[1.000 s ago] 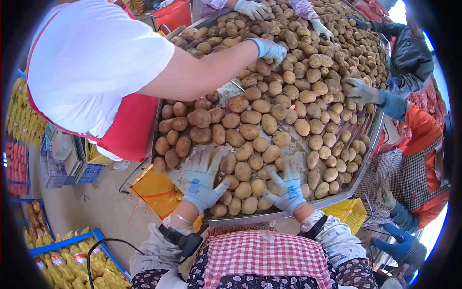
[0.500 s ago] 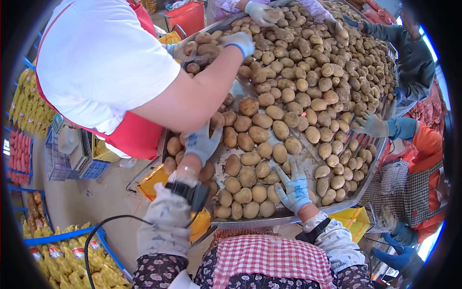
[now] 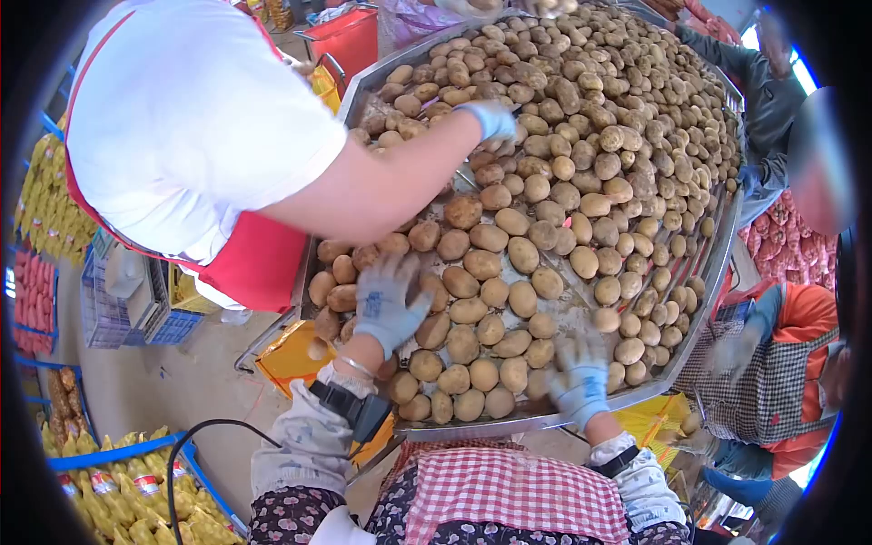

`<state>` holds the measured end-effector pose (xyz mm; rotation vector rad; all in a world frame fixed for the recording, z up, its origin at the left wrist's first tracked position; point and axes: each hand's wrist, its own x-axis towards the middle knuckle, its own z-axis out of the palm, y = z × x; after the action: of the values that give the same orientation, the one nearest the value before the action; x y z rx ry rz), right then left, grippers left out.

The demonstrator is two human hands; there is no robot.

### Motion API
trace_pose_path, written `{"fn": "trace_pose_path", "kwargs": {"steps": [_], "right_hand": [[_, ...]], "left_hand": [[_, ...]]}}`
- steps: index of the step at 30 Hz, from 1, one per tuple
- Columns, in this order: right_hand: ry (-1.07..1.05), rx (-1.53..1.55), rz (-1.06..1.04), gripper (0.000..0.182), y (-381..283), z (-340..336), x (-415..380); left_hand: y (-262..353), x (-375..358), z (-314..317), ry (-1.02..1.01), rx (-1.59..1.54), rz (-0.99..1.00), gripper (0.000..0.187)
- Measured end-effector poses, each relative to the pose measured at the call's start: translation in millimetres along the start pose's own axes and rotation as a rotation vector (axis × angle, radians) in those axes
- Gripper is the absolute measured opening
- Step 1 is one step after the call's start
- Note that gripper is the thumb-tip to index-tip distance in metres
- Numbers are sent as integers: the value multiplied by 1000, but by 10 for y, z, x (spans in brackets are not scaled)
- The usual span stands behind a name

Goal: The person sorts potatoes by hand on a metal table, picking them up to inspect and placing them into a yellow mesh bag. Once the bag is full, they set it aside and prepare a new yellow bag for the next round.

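Potatoes (image 3: 483, 374) cover a metal sorting table (image 3: 509, 426), loosely spread in front of me and heaped towards the far side. My left hand (image 3: 389, 307), in a pale blue and grey work glove, rests with fingers apart among potatoes at the table's left side. Near the front rim, my right hand (image 3: 581, 377) wears a similar glove; its slightly blurred fingers are stretched out beside potatoes. Neither palm shows, and I see no potato gripped in either hand.
A co-worker in a white shirt (image 3: 200, 127) leans over the table from the left, an arm crossing it. Another, in orange sleeves (image 3: 804, 313), stands at the right. Yellow crates (image 3: 291, 350) stand below the rim; bagged produce (image 3: 136, 495) fills a blue-edged rack at lower left.
My left hand has drawn back towards me. My right hand has moved rightwards and nearer the rim. The white-shirted co-worker's gloved hand shifted right, and the orange-sleeved co-worker's hand left the table.
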<state>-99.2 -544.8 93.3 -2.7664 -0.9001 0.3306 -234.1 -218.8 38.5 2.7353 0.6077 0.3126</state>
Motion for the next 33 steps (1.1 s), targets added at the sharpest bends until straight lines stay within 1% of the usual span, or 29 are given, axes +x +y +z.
{"fn": "trace_pose_path", "kwargs": {"steps": [2,3,5,6,7,9,10,11,13,14,16,17,19,21,22,24,25,27,28,30,31,33], "right_hand": [[-44,25,-172,53,-30,134,-102],[-43,24,-172,53,-13,114,-95],[200,-59,-290,54,96,25,-75],[283,-89,-262,53,231,25,-94],[286,-88,-262,53,327,15,-86],[448,-169,-59,55,480,37,-137],[429,-144,-19,57,591,100,-160],[434,-142,-12,57,596,100,-141],[361,-94,1,57,583,86,-146],[361,-93,5,57,585,74,-150],[308,-101,80,54,587,55,-178],[308,-107,93,54,597,69,-173],[356,-71,51,49,635,106,-174],[378,-79,38,46,624,72,-170],[387,-47,30,47,661,97,-173],[405,-18,38,49,707,123,-171],[408,-9,27,48,716,130,-170],[412,6,21,48,718,126,-166],[422,11,6,48,714,116,-166],[431,27,-14,48,709,116,-173],[431,31,-17,48,715,120,-198],[441,20,-75,47,751,132,-176]], "left_hand": [[8,330,-104,79,-248,-214,63],[-90,483,0,79,-248,-214,63],[-144,722,61,32,-124,-247,66],[-82,619,117,94,123,-139,64],[-17,523,86,96,125,-136,64],[92,327,87,93,122,-86,59],[21,228,79,-45,-107,-159,56],[-113,280,61,-44,-104,-150,56],[-351,465,72,-179,-199,-199,55],[-371,616,121,-181,-199,-196,55],[-385,970,222,353,126,-141,50],[-348,1142,156,347,117,-133,50],[-197,1387,114,-60,259,-271,48],[-249,1414,407,-10,238,-188,44],[-235,1448,398,-115,161,-184,44],[-201,1405,314,-150,96,-179,43],[-183,1336,238,-118,27,-181,41],[-357,1180,366,168,10,-53,35],[-275,1114,286,165,11,-46,35],[-2,972,28,167,-184,-61,27],[107,887,-1,169,-179,-63,27],[377,755,-50,166,-609,-77,21]]}}
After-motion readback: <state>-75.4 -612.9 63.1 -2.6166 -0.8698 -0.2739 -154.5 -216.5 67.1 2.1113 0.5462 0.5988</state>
